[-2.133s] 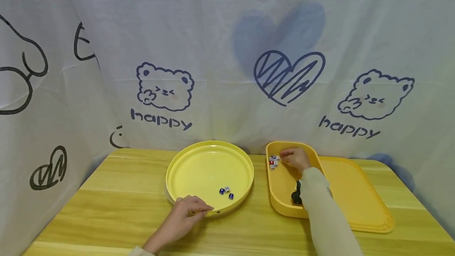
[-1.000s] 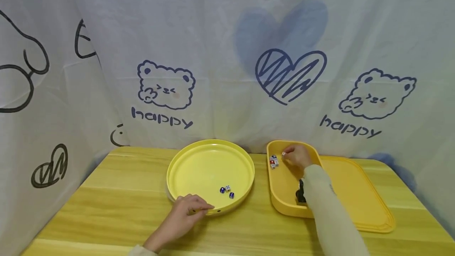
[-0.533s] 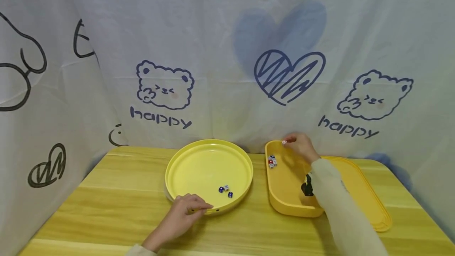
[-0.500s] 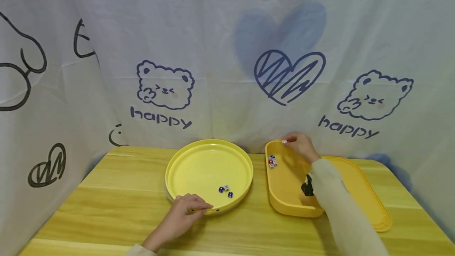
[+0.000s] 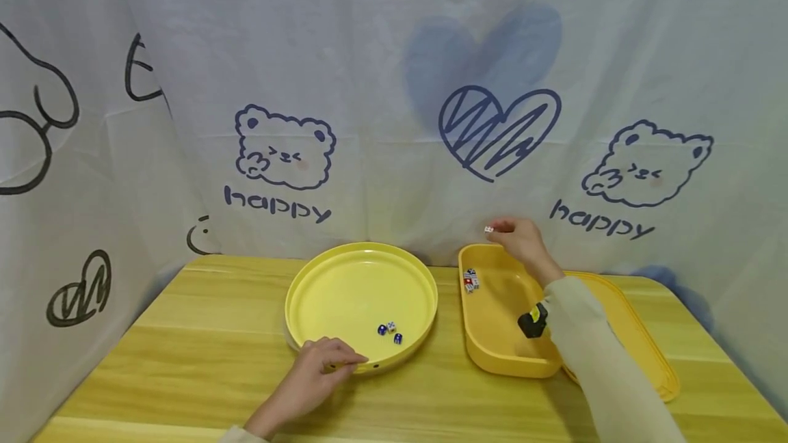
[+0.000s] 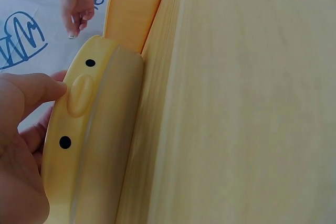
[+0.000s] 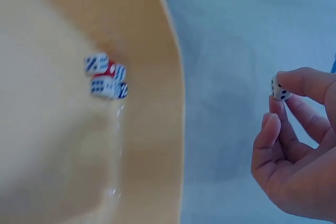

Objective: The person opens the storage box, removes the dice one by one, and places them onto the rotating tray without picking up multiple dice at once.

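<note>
My right hand point(image 5: 520, 241) pinches a white die point(image 7: 280, 88) between thumb and fingertips, raised above the back edge of the orange-yellow box point(image 5: 511, 366). Against that box's left wall lies a small cluster of dice point(image 7: 107, 77), white with some red and dark blue. My left hand point(image 5: 317, 374) grips the near rim of the round yellow tray point(image 5: 345, 292); in the left wrist view the thumb is on its outer wall, by the black dots. Inside the tray, near the front right, are two blue dice point(image 5: 398, 338) and a white die point(image 5: 390, 326).
A flat orange-yellow lid or tray point(image 5: 640, 347) lies right of the box, partly behind my right sleeve. A small black object point(image 5: 533, 321) shows beside that sleeve, over the box. A printed cloth point(image 5: 382, 190) hangs behind the wooden table point(image 5: 203, 340).
My right hand has picked the white die from beside the cluster in the box and lifted it up past the back rim. The left hand has stayed at the round tray's rim.
</note>
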Demonstrator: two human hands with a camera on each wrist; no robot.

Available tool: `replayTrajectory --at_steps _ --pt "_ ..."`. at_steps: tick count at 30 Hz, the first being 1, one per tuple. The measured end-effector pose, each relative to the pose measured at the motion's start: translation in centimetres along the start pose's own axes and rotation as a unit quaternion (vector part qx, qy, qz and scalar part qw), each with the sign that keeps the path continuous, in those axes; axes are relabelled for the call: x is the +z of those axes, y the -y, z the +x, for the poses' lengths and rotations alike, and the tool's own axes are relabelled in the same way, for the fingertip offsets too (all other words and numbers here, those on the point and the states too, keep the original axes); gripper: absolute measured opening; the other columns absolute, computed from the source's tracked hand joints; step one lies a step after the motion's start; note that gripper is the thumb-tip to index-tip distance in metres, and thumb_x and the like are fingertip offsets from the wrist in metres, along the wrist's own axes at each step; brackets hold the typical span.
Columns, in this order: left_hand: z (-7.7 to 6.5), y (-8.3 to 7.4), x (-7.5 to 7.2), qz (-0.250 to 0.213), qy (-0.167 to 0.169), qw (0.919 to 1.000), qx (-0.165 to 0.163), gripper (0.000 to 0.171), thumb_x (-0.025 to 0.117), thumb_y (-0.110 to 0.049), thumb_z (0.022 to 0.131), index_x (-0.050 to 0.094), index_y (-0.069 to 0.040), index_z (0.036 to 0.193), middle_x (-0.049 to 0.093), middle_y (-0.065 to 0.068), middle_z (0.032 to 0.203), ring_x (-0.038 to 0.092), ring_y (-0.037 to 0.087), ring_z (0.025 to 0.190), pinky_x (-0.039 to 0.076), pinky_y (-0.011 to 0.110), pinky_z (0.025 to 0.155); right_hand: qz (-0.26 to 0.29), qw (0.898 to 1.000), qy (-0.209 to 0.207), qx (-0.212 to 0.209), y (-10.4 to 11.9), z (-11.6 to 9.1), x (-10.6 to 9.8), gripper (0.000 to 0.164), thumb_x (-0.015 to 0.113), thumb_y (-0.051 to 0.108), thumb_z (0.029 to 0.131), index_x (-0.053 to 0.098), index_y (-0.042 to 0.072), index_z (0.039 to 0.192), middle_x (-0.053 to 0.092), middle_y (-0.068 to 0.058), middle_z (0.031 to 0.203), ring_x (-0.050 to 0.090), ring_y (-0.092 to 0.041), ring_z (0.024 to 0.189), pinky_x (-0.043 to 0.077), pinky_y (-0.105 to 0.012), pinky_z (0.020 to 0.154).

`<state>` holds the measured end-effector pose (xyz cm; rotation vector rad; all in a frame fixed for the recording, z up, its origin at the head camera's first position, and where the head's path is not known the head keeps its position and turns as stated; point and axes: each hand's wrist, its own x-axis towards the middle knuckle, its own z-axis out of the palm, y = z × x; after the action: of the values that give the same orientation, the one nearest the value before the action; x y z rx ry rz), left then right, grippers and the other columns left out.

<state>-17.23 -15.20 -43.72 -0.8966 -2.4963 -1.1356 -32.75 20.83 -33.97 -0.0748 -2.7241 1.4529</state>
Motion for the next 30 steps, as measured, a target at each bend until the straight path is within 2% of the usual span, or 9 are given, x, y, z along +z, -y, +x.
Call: replayTrajectory --at_steps 8,12,16,22,30 --pt "0.2 -0.1 -0.1 -0.002 0.01 0.9999 -0.01 0.016 0.07 -0.008 0.087 0.076 -0.015 0.099 0.069 -0.012 0.092 0.058 0.006 0.087 0.033 0.034 0.079 -0.005 0.999 0.017 -0.032 1.8 -2.0 0.0 0.022 0.059 0.01 0.095 0.062 -0.002 0.114 0.06 -0.018 0.111 0.051 -0.031 0.098 0.044 -0.035 0.086" --pt "0.4 -0.1 0.0 -0.001 0.006 1.0 -0.007 0.017 0.071 -0.006 0.085 0.076 -0.015 0.099 0.069 -0.013 0.092 0.058 0.005 0.086 0.033 0.033 0.077 -0.007 0.998 0.026 -0.061 2.5 -3.3 0.4 0.022 0.061 0.01 0.094 0.063 -0.001 0.113 0.061 -0.017 0.108 0.052 -0.03 0.096 0.044 -0.037 0.086" --pt "0.4 0.0 0.0 -0.002 0.006 1.0 -0.005 0.017 0.071 -0.006 0.085 0.076 -0.015 0.098 0.068 -0.013 0.091 0.057 0.004 0.085 0.033 0.033 0.076 -0.012 0.997 0.036 -0.067 2.9 -4.6 0.9 0.021 0.064 0.011 0.093 0.065 0.001 0.112 0.062 -0.013 0.106 0.051 -0.028 0.095 0.043 -0.036 0.085" --pt "0.4 0.1 -0.1 -0.005 0.003 1.0 -0.005 0.018 0.071 -0.005 0.084 0.076 -0.015 0.098 0.068 -0.014 0.091 0.057 0.004 0.085 0.032 0.033 0.076 0.003 0.996 0.042 -0.079 3.1 -6.2 1.8 0.023 0.066 0.014 0.092 0.066 0.002 0.112 0.064 -0.01 0.103 0.052 -0.027 0.095 0.043 -0.037 0.083" --pt "0.4 0.0 -0.2 -0.009 0.004 0.9999 -0.002 0.016 0.071 -0.008 0.086 0.076 -0.015 0.099 0.068 -0.012 0.091 0.057 0.005 0.084 0.032 0.032 0.076 0.01 0.991 0.043 -0.13 2.7 -8.3 3.8 0.014 0.07 0.01 0.088 0.07 0.003 0.1 0.065 -0.005 0.09 0.054 -0.022 0.085 0.045 -0.032 0.073"
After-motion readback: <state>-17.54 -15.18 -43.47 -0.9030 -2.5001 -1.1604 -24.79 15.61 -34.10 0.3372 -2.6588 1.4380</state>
